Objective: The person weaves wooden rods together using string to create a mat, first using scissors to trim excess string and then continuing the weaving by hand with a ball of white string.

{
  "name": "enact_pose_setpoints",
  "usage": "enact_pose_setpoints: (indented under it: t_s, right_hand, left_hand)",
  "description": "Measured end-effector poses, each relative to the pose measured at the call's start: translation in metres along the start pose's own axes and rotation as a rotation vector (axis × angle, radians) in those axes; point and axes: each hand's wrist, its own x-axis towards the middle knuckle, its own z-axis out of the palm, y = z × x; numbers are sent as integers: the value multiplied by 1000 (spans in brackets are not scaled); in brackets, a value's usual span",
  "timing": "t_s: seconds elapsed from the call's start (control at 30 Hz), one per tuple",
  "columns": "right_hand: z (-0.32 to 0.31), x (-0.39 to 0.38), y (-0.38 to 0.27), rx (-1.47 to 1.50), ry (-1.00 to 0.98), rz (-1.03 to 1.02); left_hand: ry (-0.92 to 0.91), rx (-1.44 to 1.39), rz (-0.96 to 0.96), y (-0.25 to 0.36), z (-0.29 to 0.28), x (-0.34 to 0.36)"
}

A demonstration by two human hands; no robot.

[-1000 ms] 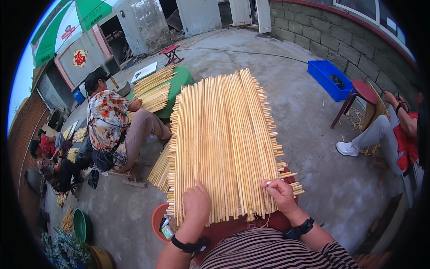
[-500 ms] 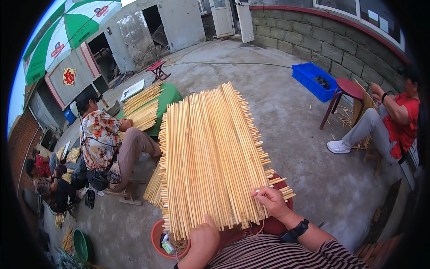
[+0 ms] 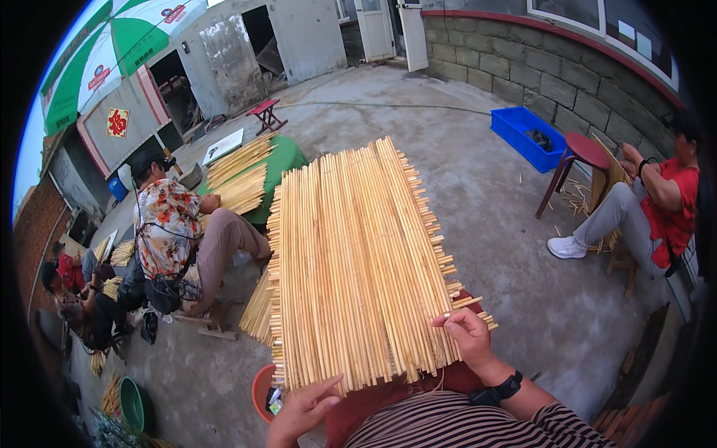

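Note:
A mat of pale yellow reeds, laid side by side and bound by thin stitch lines, slopes away from my lap. At its near left corner is my left hand, fingers stretched, index fingertip close to the reed ends. My right hand is above the near right edge, thumb and forefinger pinched together. Something small and pale shows at those fingertips, too small to name. Uneven reed ends stick out along both long sides. Beneath the mat, part of a dark red surface shows near my lap.
An orange tub stands by my left arm. To the left, a person in a flowered shirt works at a green-covered table. At right sit a blue crate, a red stool and a person in red.
My left hand has slid off the mat's near edge, down and to the left, and its fingers have spread. The right hand has shifted slightly right, still pinched.

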Motion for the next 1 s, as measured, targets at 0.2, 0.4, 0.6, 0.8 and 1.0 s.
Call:
enact_pose_setpoints:
  t_s: [0.2, 0.4, 0.6, 0.8, 1.0]
  right_hand:
    - [8, 10, -3, 0, 21, -8]
    - [16, 5, 1, -280, -132, -35]
    - [28, 8, 3, -186, -122, 42]
    - [31, 17, 10, -248, -141, 40]
    - [45, 30, 3, -500, -177, -45]
  left_hand:
    - [607, 672, -36, -78, -21, 33]
    - [396, -97, -338, -94, -21, 66]
    - [359, -368, -327, -117, -15, 49]
    - [423, 441, -248, -85, -3, 34]
    - [221, 779, 114, -33, 14, 72]
